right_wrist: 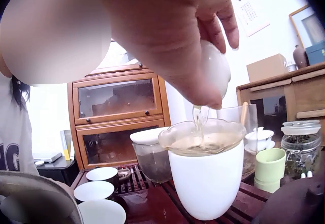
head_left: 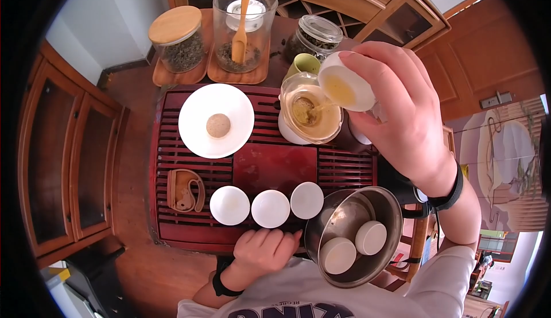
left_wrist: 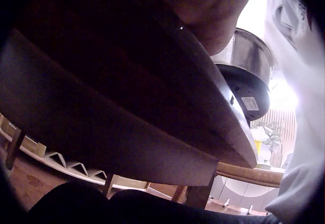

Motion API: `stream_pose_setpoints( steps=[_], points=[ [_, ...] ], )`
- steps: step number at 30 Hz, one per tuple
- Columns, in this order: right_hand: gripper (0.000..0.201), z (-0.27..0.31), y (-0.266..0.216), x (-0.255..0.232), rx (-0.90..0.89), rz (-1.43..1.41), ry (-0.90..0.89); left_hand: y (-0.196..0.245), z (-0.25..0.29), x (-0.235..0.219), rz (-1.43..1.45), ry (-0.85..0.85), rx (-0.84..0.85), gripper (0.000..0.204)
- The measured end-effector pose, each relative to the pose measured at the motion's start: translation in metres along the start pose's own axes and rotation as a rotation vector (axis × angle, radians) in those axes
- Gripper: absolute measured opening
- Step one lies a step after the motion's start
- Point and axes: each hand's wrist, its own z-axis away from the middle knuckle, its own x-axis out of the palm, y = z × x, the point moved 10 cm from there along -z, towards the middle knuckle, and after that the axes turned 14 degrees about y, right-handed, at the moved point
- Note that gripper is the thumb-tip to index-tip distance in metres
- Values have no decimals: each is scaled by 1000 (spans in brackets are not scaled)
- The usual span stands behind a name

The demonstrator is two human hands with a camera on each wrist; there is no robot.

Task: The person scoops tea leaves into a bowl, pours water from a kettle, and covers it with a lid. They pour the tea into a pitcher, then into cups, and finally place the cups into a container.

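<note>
The right hand point(head_left: 402, 97) grips a small white cup point(head_left: 348, 85), tilted, and pale yellow liquid runs from it into a strainer point(head_left: 304, 108) on top of a white pitcher point(right_wrist: 205, 183). In the right wrist view the stream falls from the cup point(right_wrist: 215, 71) into the strainer's scalloped rim point(right_wrist: 203, 137), below the hand point(right_wrist: 172, 36). The left hand point(head_left: 265, 252) rests at the tray's front edge, fingers curled, holding nothing visible. Three white cups point(head_left: 270, 208) stand in a row just beyond it. In the left wrist view only part of that hand point(left_wrist: 208, 10) shows.
A metal pot point(head_left: 393, 226) with two white cups point(head_left: 338, 255) stands front right. On the slatted tray point(head_left: 275, 166) are a white lidded bowl point(head_left: 198, 117) and a brown clip-like item point(head_left: 185, 190). Tea jars point(head_left: 183, 54), a glass container point(head_left: 258, 54) and a green cup point(head_left: 304, 64) line the back.
</note>
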Motion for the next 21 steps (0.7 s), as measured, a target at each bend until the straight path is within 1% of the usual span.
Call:
stream_pose_setpoints(
  steps=[2,3,5,6,8,9,11,12,14,15,18,19,20,21],
  points=[
    [63,0,-6,-3,-91,57,56,0,0,0,1,0,-1,24],
    [63,0,-6,-4,-91,57,56,0,0,0,2,1,1,23],
    [66,1,-13,-6,-172,79,72,0,0,0,3,2,1,23],
    [66,1,-14,-6,-173,79,72,0,0,0,4,1,0,23],
    [62,2,-20,-8,-239,100,112,0,0,0,4,1,1,23],
    [62,2,-21,-8,-239,101,113,0,0,0,3,4,1,22],
    [56,3,-29,-10,-315,128,141,0,1,0,3,7,2,22],
    [56,3,-27,-10,-316,129,142,0,1,1,-17,13,10,22],
    [49,10,-37,-11,-475,157,220,-1,2,1,-37,19,19,23],
    [46,13,-39,-11,-522,176,251,-1,3,1,-36,17,19,24],
    [42,16,-43,-11,-541,131,269,0,2,1,-39,20,25,24],
    [48,11,-40,-12,-474,114,199,0,2,1,-43,23,27,25],
    [48,11,-42,-16,-472,117,200,1,1,1,-42,23,29,25],
    [52,4,-24,-18,-247,36,161,0,1,1,-45,23,25,26]
  ],
)
